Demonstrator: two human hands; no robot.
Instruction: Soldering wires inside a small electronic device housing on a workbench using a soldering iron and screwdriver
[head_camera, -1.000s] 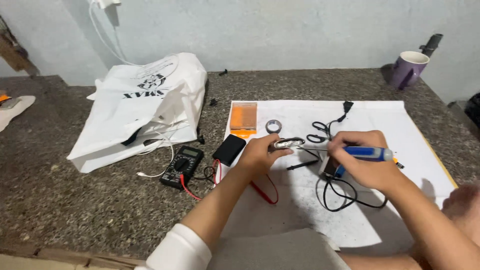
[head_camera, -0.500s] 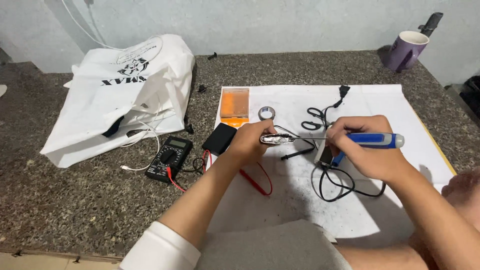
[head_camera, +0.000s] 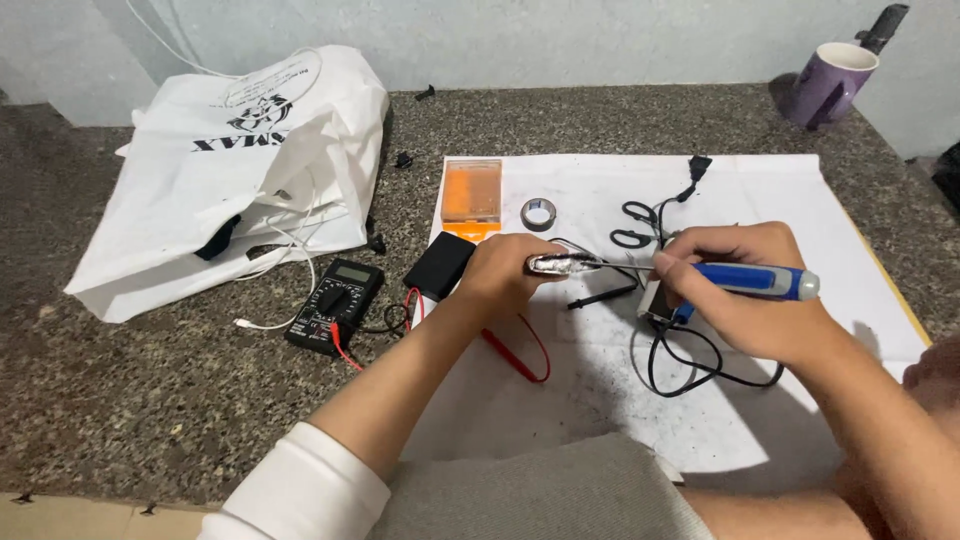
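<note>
Head view, looking down at a speckled stone counter: far out to the left of the left hand lies a crumpled white bag, and nearer to it a black multimeter with red and black leads. Just beside the left hand's knuckles sits a small black box, with an orange case and a roll of grey tape beyond it on the white paper sheet. The left hand grips a small silvery metal piece, held just above the paper. The right hand is closed around a blue-handled tool, whose thin tip meets the metal piece between both hands. Black cables loop under the right hand; scissors lie just beyond it. Well beyond, at the far right, stands a purple mug.
</note>
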